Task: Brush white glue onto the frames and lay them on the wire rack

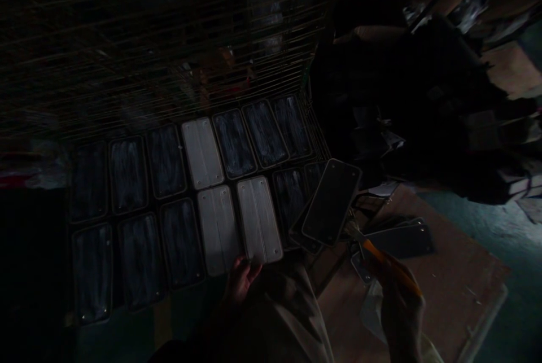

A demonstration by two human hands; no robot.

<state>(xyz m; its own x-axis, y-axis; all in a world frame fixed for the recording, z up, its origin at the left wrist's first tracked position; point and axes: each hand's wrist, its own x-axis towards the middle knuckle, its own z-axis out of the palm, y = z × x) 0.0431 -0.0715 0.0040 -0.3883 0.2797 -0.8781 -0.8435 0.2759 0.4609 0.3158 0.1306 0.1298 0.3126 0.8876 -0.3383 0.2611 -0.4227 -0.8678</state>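
My left hand (240, 280) is at the near edge of a pale rectangular panel (259, 219), its fingers closed at the panel's lower left corner. Another pale panel (218, 230) lies just left of it, and a third pale panel (202, 152) lies behind. My right hand (400, 295) grips a paintbrush (375, 250) by its orange handle, bristles pointing up and left. Close to the bristles, a dark panel (332, 202) lies tilted over other dark panels. Rows of dark panels with whitish streaks, such as this streaked panel (141, 258), extend to the left.
A wire rack (271, 78) rises behind the panels. On the right, a brown board (444, 261) carries more dark panels (400, 239). Dark, bulky items (406, 103) stand at the back right. The scene is very dim, and much detail is lost.
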